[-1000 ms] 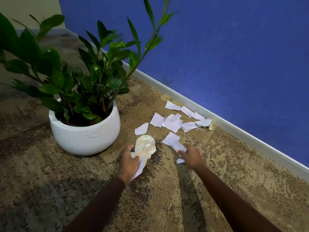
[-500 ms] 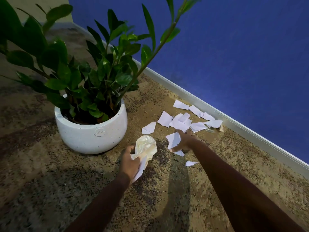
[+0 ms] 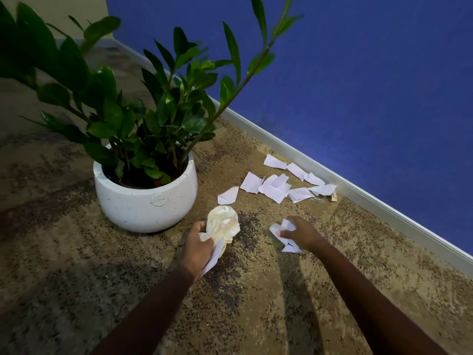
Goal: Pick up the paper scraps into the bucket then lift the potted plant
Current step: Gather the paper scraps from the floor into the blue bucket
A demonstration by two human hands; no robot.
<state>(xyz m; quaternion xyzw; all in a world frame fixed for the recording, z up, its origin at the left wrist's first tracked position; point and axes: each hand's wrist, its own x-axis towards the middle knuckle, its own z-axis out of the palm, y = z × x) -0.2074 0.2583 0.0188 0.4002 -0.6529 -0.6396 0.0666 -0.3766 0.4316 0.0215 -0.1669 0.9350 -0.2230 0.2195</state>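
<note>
Carpet [image 3: 76,278] open toward near edge; baseboard [image 3: 384,211] bounds right, paper scraps [image 3: 275,188] beside it, potted plant [image 3: 146,201] left. Left hand [image 3: 197,247] grips cream wad [image 3: 222,224]; right hand [image 3: 302,233] clutches crumpled scraps [image 3: 280,228].

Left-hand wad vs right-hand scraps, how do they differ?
Colour: the wad is cream, the scraps are white.
Size: the wad is bulkier, bulging above the left hand; the scraps are a small bunch poking out of the right hand.
Shape: the wad is a rounded crumpled ball; the scraps keep flat faces and sharp corners.
Shared: both are gripped in curled fingers above the floor.
</note>
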